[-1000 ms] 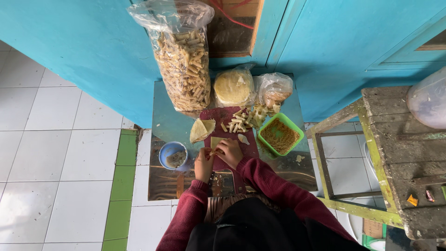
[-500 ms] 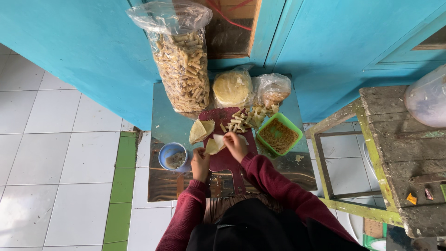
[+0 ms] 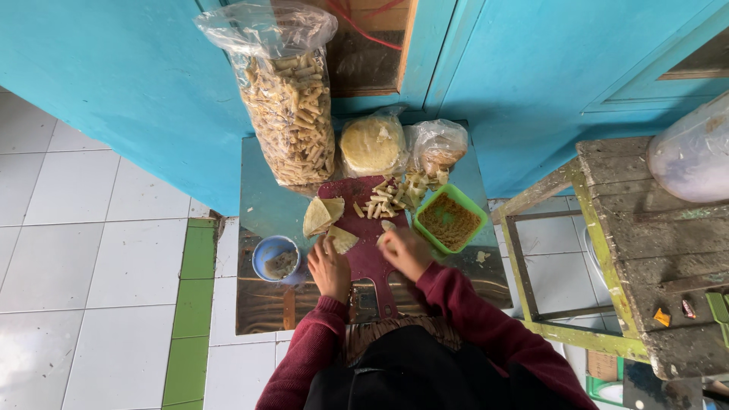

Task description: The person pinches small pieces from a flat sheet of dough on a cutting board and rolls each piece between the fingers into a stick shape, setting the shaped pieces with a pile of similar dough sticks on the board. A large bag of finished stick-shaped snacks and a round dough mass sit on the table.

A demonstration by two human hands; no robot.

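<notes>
Pinching wrapper point(image 3: 342, 240), left hand point(image 3: 328, 267); right hand point(image 3: 404, 250) curled, grip unclear; green tub point(image 3: 449, 220) beside.

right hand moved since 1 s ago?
Yes. The right hand shifted right along the dark red cutting board, toward the green tray, away from the left hand.

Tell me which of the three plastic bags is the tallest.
The left bag, full of small rolled snacks; it rises far above the two low bags beside it.
</notes>
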